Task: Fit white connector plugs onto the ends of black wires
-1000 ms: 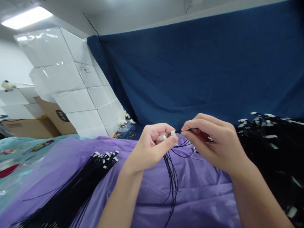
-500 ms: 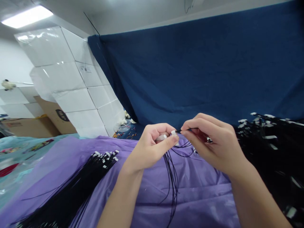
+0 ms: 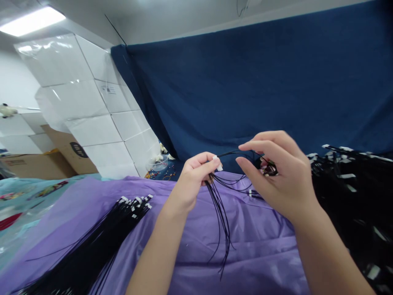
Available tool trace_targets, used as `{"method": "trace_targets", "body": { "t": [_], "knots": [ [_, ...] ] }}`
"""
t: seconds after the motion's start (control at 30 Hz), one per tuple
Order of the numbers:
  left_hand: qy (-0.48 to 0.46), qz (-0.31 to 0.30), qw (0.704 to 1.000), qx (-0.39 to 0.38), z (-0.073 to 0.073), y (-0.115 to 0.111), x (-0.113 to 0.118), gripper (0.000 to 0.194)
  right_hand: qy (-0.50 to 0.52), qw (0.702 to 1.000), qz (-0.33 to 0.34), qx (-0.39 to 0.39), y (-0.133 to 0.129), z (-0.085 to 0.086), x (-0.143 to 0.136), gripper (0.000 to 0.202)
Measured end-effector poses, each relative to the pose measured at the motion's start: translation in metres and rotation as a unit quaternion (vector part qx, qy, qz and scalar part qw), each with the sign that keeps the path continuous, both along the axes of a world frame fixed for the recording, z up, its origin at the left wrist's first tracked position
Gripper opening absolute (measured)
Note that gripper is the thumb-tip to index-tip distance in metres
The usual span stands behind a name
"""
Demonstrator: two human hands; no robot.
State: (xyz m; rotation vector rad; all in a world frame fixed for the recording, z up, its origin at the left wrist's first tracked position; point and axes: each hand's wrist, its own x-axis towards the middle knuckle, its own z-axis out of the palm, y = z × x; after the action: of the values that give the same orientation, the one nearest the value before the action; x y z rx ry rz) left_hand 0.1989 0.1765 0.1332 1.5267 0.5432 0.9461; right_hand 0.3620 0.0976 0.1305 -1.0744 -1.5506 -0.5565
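My left hand (image 3: 195, 176) is closed, its thumb and index finger pinching a black cord at a small white tag (image 3: 218, 164). Several more thin black cords (image 3: 221, 217) hang down from beneath its fingers over purple cloth. Others arc rightward to my right hand (image 3: 276, 176). Its thumb and index finger are spread apart, while the other fingers curl around the cords and a small cluster of beads or ends (image 3: 269, 169), partly hidden in the palm. One cord near the right thumb carries a white tag (image 3: 252, 193).
A bundle of black cords with white tags (image 3: 135, 205) lies on the purple cloth (image 3: 264, 254) at left. A larger pile of tagged black cords (image 3: 353, 192) is at right. Behind stand wrapped white boxes (image 3: 101, 129), a clear bowl (image 3: 158, 163) and a blue curtain (image 3: 245, 90).
My right thumb and index finger have let go of the cord near the tag, spread apart and risen slightly. My left hand has shifted a little up and left, still pinching.
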Motion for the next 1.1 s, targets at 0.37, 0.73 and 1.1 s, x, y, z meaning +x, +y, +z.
{"method": "trace_targets", "body": {
  "t": [0.37,0.73,1.1],
  "knots": [
    [-0.086,0.073,0.991,-0.076,0.000,0.005,0.006,0.024,0.001,0.975,0.080,-0.207,-0.014,0.001,-0.012,0.009],
    [-0.101,0.101,0.987,-0.075,0.001,0.005,0.007,0.024,0.043,0.912,0.134,-0.386,-0.001,-0.004,-0.018,0.015],
    [-0.115,0.133,0.984,-0.033,-0.005,0.009,0.008,0.022,0.116,0.868,0.245,-0.417,-0.005,0.000,-0.020,0.022]
  ]
}}
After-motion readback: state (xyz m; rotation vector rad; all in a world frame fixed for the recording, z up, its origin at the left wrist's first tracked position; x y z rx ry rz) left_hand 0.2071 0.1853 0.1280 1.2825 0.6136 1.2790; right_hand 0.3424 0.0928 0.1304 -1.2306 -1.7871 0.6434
